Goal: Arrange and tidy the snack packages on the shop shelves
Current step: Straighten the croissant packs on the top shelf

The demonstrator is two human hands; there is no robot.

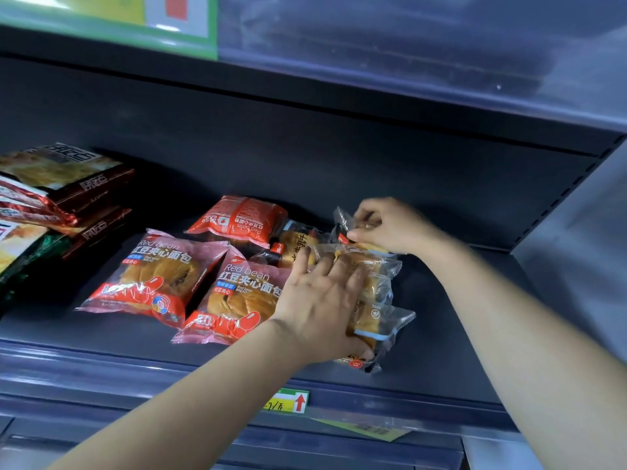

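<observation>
Now the left hand (317, 300) lies flat on clear bread packs (376, 293); right hand (383, 225) seemingly pinches the rear pack.

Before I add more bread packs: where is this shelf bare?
Bare: the right end, between the clear bread packs and the side wall, and the front strip before the red bean packs. Crowded: the middle, and the stacked bags at left.

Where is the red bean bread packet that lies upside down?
The upside-down red packet lies mid-shelf at the back, behind the two pink red bean bread packets, left of the clear bread packets under the hands.
</observation>
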